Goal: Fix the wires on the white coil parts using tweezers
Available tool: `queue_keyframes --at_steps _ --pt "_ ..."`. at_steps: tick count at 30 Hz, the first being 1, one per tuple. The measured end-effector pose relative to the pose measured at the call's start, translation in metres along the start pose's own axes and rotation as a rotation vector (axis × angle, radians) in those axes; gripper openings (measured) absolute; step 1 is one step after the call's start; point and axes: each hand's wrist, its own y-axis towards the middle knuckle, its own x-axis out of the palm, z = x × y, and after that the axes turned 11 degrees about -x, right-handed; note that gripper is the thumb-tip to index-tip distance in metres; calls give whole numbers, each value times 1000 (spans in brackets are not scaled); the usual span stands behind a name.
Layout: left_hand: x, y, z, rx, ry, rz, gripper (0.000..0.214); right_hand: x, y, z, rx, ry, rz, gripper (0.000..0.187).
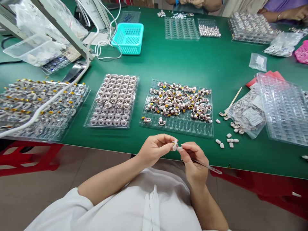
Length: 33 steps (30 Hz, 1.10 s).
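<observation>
A small part [174,146], pale with a touch of yellow, is pinched between the thumb and fingers of the left hand [156,147], just above the near edge of the worktop [187,57]. The right hand [196,162] pinches a smooth pale piece [180,149] right beside it; whether the two touch is too small to tell. A slim tool [215,169] lies through the right hand, its tail sticking out behind. The hands are close together, both gripping.

For such fine handling, a light fingertip pinch seems best, with the left hand steady and the right making the small adjustments. Working a little further in over the worktop would be safer, since a slip here could land in the lap. The tool's tail also deserves care: a wide turn of the wrist could sweep it toward the loose pale pieces [230,140] on the right.

Straight ahead, a shallow tray [187,126] carries a heap of curved parts, with a tray of pale cups [133,102] to its left. Beyond the loose pieces lie a wooden stick [233,101], a bag of pale pieces [251,110] and a see-through tray [284,109]. Far left, a white cable [53,101] crosses over a crowded tray [48,136] and would hamper reaching there. A turquoise basket [130,49] stands further back.
</observation>
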Motion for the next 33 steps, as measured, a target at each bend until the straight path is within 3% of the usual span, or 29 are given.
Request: queue_keyframes --at_steps 5,9,15,22,33 --pt "3 0 1 -61 -101 -4 14 -3 1 3 9 -85 -4 21" --pt "3 1 3 -78 -118 7 14 -9 1 2 1 -184 -97 19" --pt "2 0 3 -71 -104 20 13 -11 2 0 12 -79 -139 17" --pt "2 -1 -3 37 5 83 11 -5 8 -1 64 70 -54 17" --pt "-2 -4 -12 200 188 137 16 -1 10 2 16 37 -28 19"
